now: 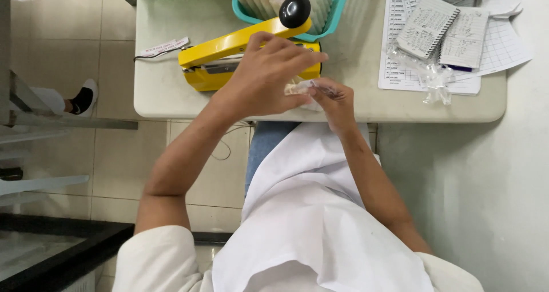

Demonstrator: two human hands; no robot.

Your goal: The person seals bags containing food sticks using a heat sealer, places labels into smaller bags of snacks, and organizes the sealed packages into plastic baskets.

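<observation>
A small clear plastic packet (302, 89), thin and crinkled, sits between the two hands at the near edge of the pale, smooth bench (171, 92). The left hand (269, 74) spreads over it from above, fingers long and loosely curled, its grip narrow on the packet's top. The right hand (334, 97) pinches the packet's right end, grip closed tight on the film. Just behind the hands stands a yellow metal heat sealer (223, 54) with a round black knob (295, 10) on its raised arm. Behind that is a teal plastic basket (337, 6) of packets. To the right lie lined paper sheets (492, 46) and a spiral notebook (428, 26).
</observation>
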